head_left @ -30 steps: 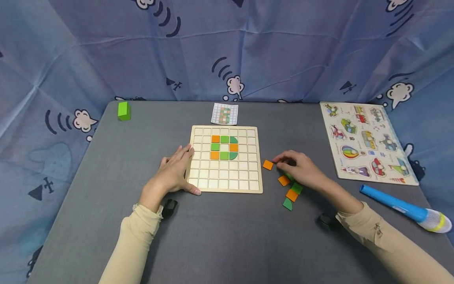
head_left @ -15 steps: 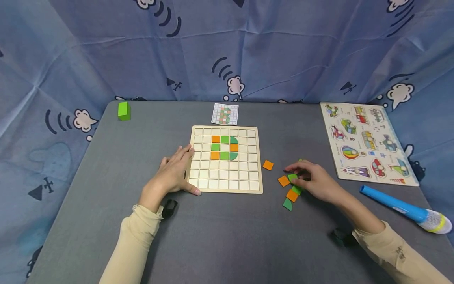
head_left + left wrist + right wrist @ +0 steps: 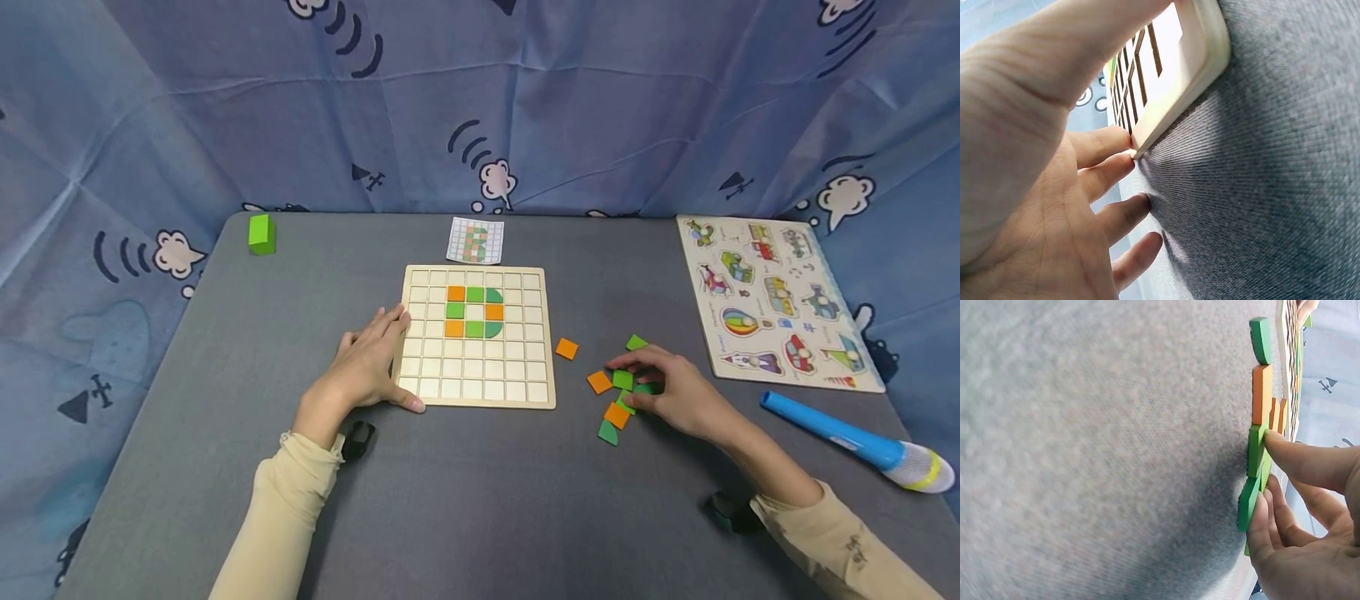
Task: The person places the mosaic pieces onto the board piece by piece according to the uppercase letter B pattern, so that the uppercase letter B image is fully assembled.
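Observation:
A pale wooden grid board point(image 3: 472, 396) lies mid-table, bearing a ring of orange, green and dark-green tiles. My left hand point(image 3: 365, 364) rests at its left side, fingertips against the edge and thumb over the near-left corner. In the left wrist view those fingers point(image 3: 1113, 172) are spread. Right of the board, my right hand point(image 3: 686, 398) reaches over a loose cluster of tiles. Its thumb touches a light green square point(image 3: 1255, 450), and other fingertips touch a dark-green curved tile point(image 3: 1248, 503). An orange square point(image 3: 566, 348) lies apart, near the board. Part of the cluster is hidden by my right hand.
A small printed pattern card point(image 3: 476, 241) lies behind the board. A green block point(image 3: 262, 234) stands at the far left. At the right are a picture puzzle board point(image 3: 783, 300) and a blue toy microphone point(image 3: 840, 425). A blue patterned cloth point(image 3: 480, 100) hangs behind the table.
My right hand has drawn back from near the lone orange square to the cluster. Some tiles there have shifted slightly, uncovering a green square and a dark-green piece. My left hand stays put.

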`<state>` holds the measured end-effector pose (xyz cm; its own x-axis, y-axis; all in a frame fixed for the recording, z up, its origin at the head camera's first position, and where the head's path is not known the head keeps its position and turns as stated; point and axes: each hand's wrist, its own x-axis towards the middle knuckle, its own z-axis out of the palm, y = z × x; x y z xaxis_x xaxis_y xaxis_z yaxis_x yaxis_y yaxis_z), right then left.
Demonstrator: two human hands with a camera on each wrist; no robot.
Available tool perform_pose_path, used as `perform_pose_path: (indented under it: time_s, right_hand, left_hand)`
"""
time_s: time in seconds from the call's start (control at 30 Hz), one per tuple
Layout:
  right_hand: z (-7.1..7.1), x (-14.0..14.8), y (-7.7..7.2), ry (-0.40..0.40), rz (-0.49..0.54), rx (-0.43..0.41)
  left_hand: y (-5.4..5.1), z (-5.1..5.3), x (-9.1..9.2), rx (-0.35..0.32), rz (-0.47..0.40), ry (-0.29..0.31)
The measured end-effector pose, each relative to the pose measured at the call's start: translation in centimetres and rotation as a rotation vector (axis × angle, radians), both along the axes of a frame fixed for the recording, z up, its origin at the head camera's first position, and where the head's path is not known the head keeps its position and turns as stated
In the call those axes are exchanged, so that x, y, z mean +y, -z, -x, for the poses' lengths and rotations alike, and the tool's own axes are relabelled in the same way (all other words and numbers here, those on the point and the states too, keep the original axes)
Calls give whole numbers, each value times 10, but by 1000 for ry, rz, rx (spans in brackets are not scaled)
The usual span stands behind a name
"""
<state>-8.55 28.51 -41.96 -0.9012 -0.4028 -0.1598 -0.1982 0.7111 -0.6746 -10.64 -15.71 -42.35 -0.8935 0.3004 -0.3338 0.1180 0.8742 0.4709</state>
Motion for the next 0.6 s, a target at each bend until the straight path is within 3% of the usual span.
perform_pose_path:
  time_s: [0.37, 0.6]
  right_hand:
    - [3, -6, 2, 35, -9, 26]
    - [10, -29, 7, 80, 32, 113]
  left_hand:
    - [1, 0, 0, -5, -5, -1]
    - [0, 0, 0, -6, -9, -2]
